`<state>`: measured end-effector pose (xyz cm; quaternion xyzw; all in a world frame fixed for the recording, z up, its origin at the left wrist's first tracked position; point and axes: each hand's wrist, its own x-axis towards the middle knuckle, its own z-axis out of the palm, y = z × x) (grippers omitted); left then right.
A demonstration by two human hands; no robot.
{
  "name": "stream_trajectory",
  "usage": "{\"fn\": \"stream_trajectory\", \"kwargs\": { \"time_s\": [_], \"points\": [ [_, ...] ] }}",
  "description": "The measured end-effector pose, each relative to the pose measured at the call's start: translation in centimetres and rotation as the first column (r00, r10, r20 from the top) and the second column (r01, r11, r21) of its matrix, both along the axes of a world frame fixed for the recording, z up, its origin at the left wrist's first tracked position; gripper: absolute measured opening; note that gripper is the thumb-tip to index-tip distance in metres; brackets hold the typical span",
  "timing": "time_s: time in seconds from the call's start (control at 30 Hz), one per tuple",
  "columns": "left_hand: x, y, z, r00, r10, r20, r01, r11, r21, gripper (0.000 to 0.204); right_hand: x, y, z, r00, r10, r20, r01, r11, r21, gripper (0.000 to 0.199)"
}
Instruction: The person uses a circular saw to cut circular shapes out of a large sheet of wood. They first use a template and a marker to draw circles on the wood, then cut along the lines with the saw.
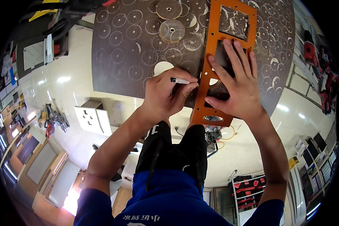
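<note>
A white marker pen (181, 80) with a black end is gripped in my left hand (159, 94), its tip close to the left edge of an orange template (204, 88). That long, flat template has square cutouts and small holes, and it lies over a dark brown board (113, 77), its near end reaching past the board's edge. Spread fingers of my right hand (239, 84) rest flat on the template. Circular cut marks cover much of the board. Beyond my left hand lie two round discs, the nearer one (172, 30) greyish brown, with sawdust around them.
A round hole (163, 68) shows pale beside my left hand. On the floor at left are a power saw (51, 118) and a white box-like cabinet (90, 116). Red power tools (310, 52) line the far right. A rack (248, 190) of red and black cases stands behind me.
</note>
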<state>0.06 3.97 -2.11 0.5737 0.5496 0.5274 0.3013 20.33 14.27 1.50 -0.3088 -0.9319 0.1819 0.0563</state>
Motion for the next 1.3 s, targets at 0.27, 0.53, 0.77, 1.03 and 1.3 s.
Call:
{"fn": "stream_trajectory", "kwargs": {
  "time_s": [0.27,0.53,0.77,1.03,1.3],
  "points": [
    [0.0,0.0,0.0,0.998,0.02,0.063,-0.015,0.998,-0.068,0.016,0.1,0.0,0.2,0.999,0.008,0.031,-0.008,1.0,-0.001,0.091],
    [-0.6,-0.2,0.4,0.993,-0.092,-0.074,0.089,0.995,-0.055,0.017,0.1,0.0,0.0,1.0,0.011,0.012,-0.011,1.0,0.007,0.092],
    [0.4,0.0,-0.2,0.98,0.09,0.18,-0.076,0.994,-0.08,0.015,0.0,-0.1,0.1,0.999,0.01,0.035,-0.011,1.0,0.006,0.093],
    [0.5,0.2,-0.3,0.988,0.088,0.127,-0.082,0.995,-0.054,0.014,-0.2,-0.1,0.2,0.999,0.013,0.043,-0.013,1.0,-0.007,0.092],
    [-0.1,0.3,0.6,0.999,0.027,-0.017,-0.029,0.994,-0.104,0.017,-0.1,0.0,0.1,0.999,0.029,0.046,-0.029,1.0,0.01,0.09]
  ]
}}
